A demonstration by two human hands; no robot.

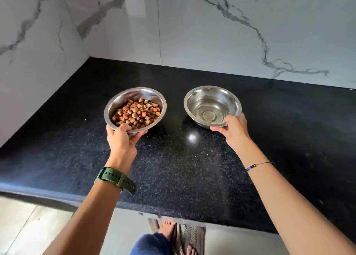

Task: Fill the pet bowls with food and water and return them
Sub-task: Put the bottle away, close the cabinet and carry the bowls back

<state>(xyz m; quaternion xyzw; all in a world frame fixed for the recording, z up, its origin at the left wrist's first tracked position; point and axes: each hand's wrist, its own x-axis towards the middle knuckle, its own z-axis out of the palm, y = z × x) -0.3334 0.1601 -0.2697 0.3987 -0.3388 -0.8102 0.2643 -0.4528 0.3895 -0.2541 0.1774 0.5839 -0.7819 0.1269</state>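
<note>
Two steel pet bowls are over the black granite counter (173, 168). The left bowl (123, 100) holds brown kibble (136, 114). My left hand (121, 141), with a green watch on its wrist, grips that bowl's near rim, thumb over the edge and fingers beneath. The right bowl (212, 104) holds clear water. My right hand (235, 129) pinches its near right rim. Whether the bowls rest on the counter or hang just above it, I cannot tell.
White marble-patterned walls (212, 33) close off the counter at the back and left, forming a corner. The counter's front edge runs across the lower view. Below it are a tiled floor, a striped mat (185, 233) and my bare feet.
</note>
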